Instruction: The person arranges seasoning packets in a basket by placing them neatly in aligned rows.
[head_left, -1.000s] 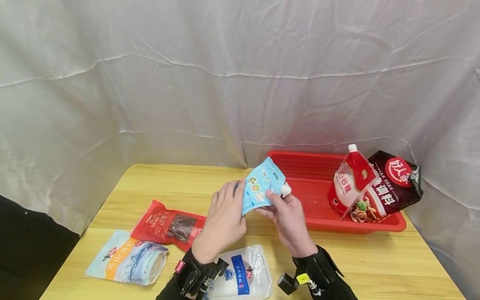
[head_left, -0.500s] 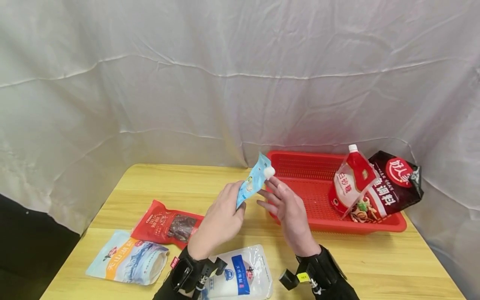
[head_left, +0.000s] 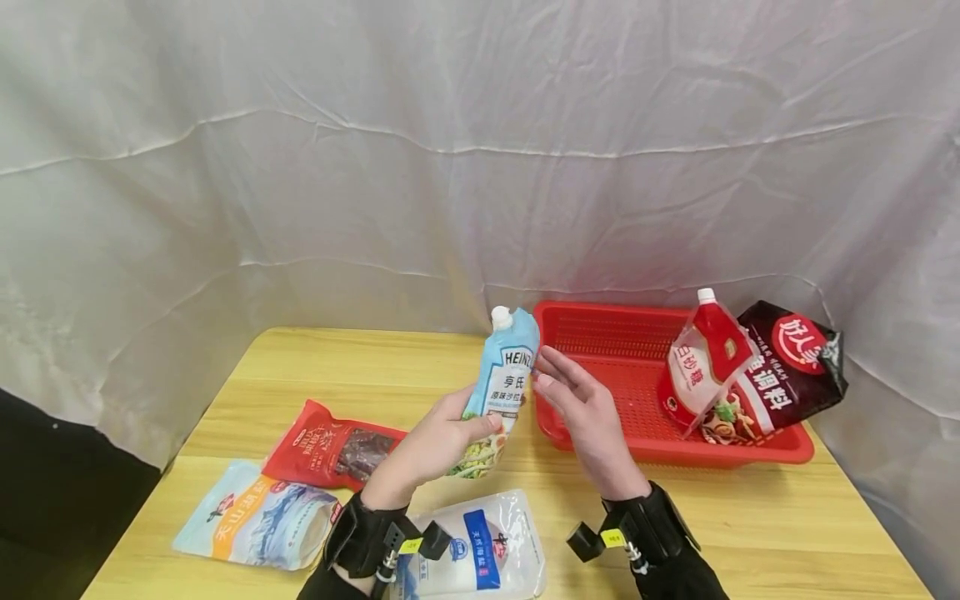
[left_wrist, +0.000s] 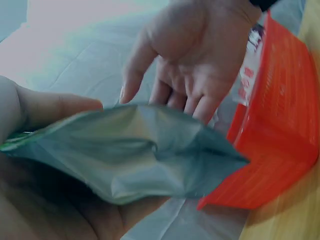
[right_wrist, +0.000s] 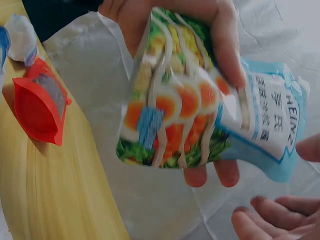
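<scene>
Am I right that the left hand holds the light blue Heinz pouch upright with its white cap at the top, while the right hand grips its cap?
Not quite. The left hand does hold the Heinz pouch upright, white cap at the top, but the right hand grips nothing: the head view shows its fingers open beside the pouch, well below the cap.

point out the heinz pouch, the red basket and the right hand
Heinz pouch (head_left: 504, 383), head view, on the blue printed front below the cap.
Red basket (head_left: 600, 346), head view, on the bare mesh floor.
Right hand (head_left: 588, 412), head view, on the back of the hand.
</scene>
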